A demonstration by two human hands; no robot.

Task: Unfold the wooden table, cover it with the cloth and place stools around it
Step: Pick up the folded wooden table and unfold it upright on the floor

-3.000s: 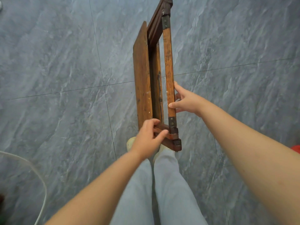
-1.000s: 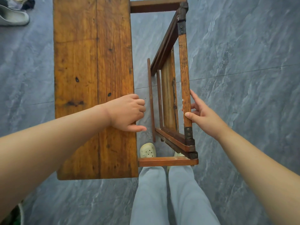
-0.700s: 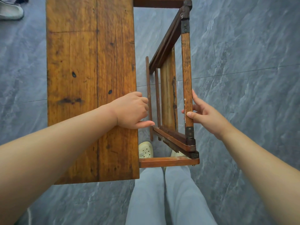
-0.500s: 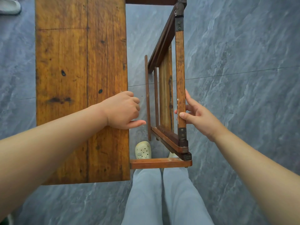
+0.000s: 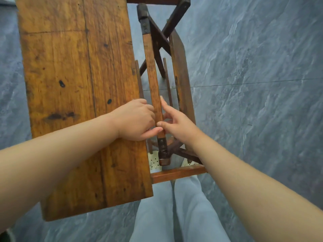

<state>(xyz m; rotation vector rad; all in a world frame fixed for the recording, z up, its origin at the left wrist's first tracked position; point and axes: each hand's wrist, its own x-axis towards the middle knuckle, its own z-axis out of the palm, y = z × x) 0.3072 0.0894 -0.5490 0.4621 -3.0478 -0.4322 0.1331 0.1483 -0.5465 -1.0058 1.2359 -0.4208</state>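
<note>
Two hands (image 5: 155, 119) grip the table's rail (image 5: 153, 81) above crossed legs (image 5: 162, 42).

One head-worn camera looks steeply down, close above the wooden table (image 5: 78, 95). The grey floor (image 5: 253, 102) fills the background.

grey marbled floor tiles (image 5: 253, 58) fill the ground, a thin grout line (image 5: 262, 82) crossing on the right; light blue trouser legs (image 5: 174, 210) stand at the bottom centre; a cream perforated shoe (image 5: 153, 161) peeks out above them, partly hidden by wood
</note>
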